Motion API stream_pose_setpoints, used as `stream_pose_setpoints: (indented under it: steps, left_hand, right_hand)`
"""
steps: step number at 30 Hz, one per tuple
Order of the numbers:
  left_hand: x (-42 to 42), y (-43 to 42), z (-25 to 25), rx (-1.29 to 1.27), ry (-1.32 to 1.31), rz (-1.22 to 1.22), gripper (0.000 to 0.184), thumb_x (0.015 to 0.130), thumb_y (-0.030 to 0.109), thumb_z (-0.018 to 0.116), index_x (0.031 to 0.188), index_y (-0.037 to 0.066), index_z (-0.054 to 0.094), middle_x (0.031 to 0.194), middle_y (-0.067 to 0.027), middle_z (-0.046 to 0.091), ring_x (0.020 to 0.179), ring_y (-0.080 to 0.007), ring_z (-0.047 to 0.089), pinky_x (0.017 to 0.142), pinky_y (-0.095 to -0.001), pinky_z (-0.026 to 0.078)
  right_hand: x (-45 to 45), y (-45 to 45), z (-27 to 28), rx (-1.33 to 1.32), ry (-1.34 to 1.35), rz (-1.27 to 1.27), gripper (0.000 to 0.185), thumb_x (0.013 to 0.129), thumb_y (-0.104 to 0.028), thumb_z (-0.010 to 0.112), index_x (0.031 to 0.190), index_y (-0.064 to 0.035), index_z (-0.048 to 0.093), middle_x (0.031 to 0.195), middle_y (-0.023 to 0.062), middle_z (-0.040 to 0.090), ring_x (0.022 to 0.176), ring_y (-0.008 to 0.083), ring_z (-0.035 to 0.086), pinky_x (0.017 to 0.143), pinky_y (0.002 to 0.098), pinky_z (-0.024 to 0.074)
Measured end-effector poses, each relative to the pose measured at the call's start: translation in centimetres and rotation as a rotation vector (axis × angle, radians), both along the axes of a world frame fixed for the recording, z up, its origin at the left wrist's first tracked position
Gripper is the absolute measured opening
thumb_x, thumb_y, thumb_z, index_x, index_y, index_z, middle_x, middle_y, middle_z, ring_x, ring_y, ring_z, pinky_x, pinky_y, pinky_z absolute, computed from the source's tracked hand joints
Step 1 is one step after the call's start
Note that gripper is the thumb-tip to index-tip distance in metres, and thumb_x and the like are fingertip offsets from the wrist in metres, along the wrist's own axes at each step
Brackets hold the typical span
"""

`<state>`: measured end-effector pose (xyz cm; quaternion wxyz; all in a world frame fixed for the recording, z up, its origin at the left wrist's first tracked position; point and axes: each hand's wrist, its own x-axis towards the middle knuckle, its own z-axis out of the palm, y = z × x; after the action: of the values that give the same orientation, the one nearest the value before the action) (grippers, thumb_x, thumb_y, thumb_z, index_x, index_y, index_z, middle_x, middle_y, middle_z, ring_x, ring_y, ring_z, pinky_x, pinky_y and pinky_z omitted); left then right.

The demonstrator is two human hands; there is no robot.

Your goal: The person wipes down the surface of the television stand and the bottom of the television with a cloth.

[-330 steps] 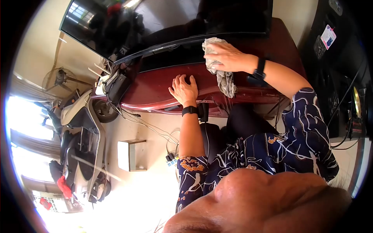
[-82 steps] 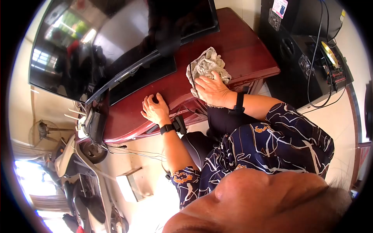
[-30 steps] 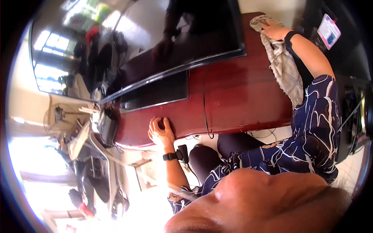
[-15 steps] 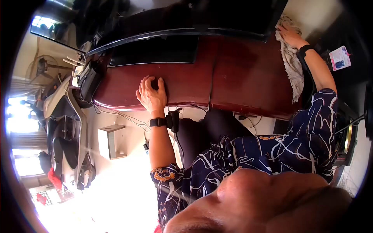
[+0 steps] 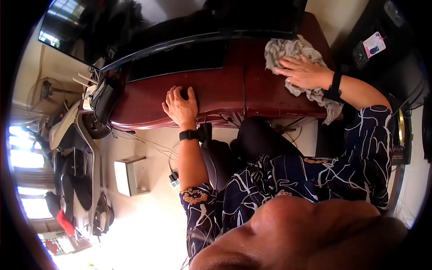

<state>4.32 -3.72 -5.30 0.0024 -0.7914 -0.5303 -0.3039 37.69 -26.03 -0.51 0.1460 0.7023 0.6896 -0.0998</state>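
Observation:
My right hand (image 5: 306, 73) lies on a crumpled grey-beige cloth (image 5: 294, 47), fingers stretched out and spread over it. The cloth is bunched on the right part of a glossy dark red desk (image 5: 265, 96), and one end trails over the front edge. Near the desk's front edge, left of the middle, my left hand (image 5: 180, 105) rests on the wood with its fingers apart and slightly bent, holding nothing. Both wrists wear dark bands.
A large black screen (image 5: 180, 27) stands along the back of the desk, its dark base (image 5: 180, 60) in front. A thin cable (image 5: 244, 90) crosses the desktop. At the left end are a white router (image 5: 90, 96) and a black device (image 5: 105, 99). An ID card (image 5: 374, 44) lies at right.
My right hand has moved left and toward me from the far right corner, bringing the cloth along and bunching it. My left hand stays on the desk. The view has shifted slightly.

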Motion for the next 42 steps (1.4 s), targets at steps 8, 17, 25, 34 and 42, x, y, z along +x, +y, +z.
stream_pose_setpoints:
  steps: [8,17,25,34,42]
  left_hand:
    - [0.9,-1.1,0.7,0.093,-0.035,0.009,0.036,0.084,0.044,0.06,0.105,0.015,0.065,0.123,-0.0001,0.06,0.122,-0.0216,0.049,0.106,-0.0486,0.029]
    - [1.2,-2.2,1.7,0.021,-0.041,0.01,0.037,0.086,0.044,0.058,0.109,0.016,0.065,0.128,-0.0015,0.058,0.128,-0.0223,0.045,0.109,-0.0524,0.026]
    - [1.4,-2.9,2.2,0.036,-0.031,0.001,0.037,0.085,0.043,0.058,0.11,0.016,0.064,0.127,-0.001,0.058,0.126,-0.0224,0.047,0.109,-0.0525,0.027]
    - [1.6,-3.4,3.3,0.044,-0.025,-0.003,0.036,0.085,0.043,0.058,0.109,0.015,0.065,0.127,-0.0013,0.058,0.126,-0.0221,0.047,0.108,-0.0515,0.028]
    - [1.9,-4.1,4.0,-0.035,-0.016,-0.014,0.037,0.088,0.042,0.056,0.112,0.014,0.064,0.13,-0.003,0.056,0.129,-0.0213,0.044,0.11,-0.0537,0.024]
  right_hand:
    - [-5.8,4.1,1.5,-0.072,0.052,0.134,0.057,0.098,-0.044,0.031,0.152,-0.0296,0.017,0.159,0.0084,0.008,0.146,0.0272,0.009,0.107,0.0691,0.0099]
    - [-9.1,6.9,1.4,0.034,0.028,0.35,0.058,0.097,-0.044,0.035,0.151,-0.0309,0.017,0.158,0.007,0.014,0.145,0.0275,0.013,0.1,0.075,0.0166]
    - [-5.2,6.3,3.0,-0.003,0.047,0.237,0.071,0.097,-0.053,0.034,0.152,-0.014,0.013,0.157,0.0171,0.012,0.145,0.0296,0.013,0.112,0.0558,0.0152]
    - [-4.5,11.4,4.9,-0.003,0.016,-0.03,0.085,0.094,-0.066,0.025,0.149,-0.0025,0.017,0.157,0.0186,0.009,0.143,0.0337,0.019,0.106,0.065,0.0208]
    - [-3.8,13.5,5.1,0.002,0.061,-0.239,0.109,0.082,-0.081,0.026,0.15,0.0011,0.005,0.157,0.0208,0.002,0.145,0.0361,0.009,0.113,0.0591,0.0161]
